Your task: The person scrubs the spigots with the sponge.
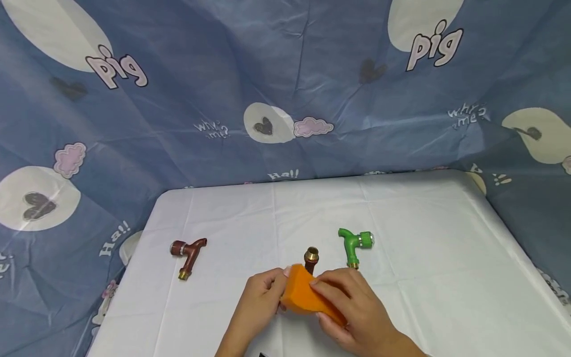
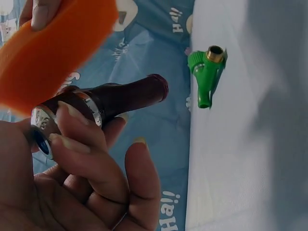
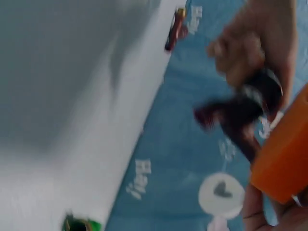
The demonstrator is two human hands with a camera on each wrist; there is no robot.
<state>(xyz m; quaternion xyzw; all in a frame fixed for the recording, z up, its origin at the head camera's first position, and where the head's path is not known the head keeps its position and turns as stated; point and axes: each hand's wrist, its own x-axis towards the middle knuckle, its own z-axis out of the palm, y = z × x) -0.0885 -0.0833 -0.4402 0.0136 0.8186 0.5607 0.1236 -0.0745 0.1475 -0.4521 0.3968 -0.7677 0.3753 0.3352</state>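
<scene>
My left hand (image 1: 263,292) grips a dark brown tap (image 2: 103,103) by its chrome collar; the tap's brass threaded end (image 1: 311,256) sticks up beyond my fingers in the head view. My right hand (image 1: 345,302) holds an orange sponge (image 1: 305,296) against that tap; the sponge (image 2: 45,53) fills the upper left of the left wrist view. The right wrist view is blurred but shows the brown tap (image 3: 236,115) and the sponge's edge (image 3: 284,159).
A second brown tap (image 1: 188,253) lies on the white tablecloth (image 1: 446,258) at the left. A green tap (image 1: 354,245) lies just beyond my right hand. A blue printed cloth (image 1: 285,84) hangs behind and at both sides of the table.
</scene>
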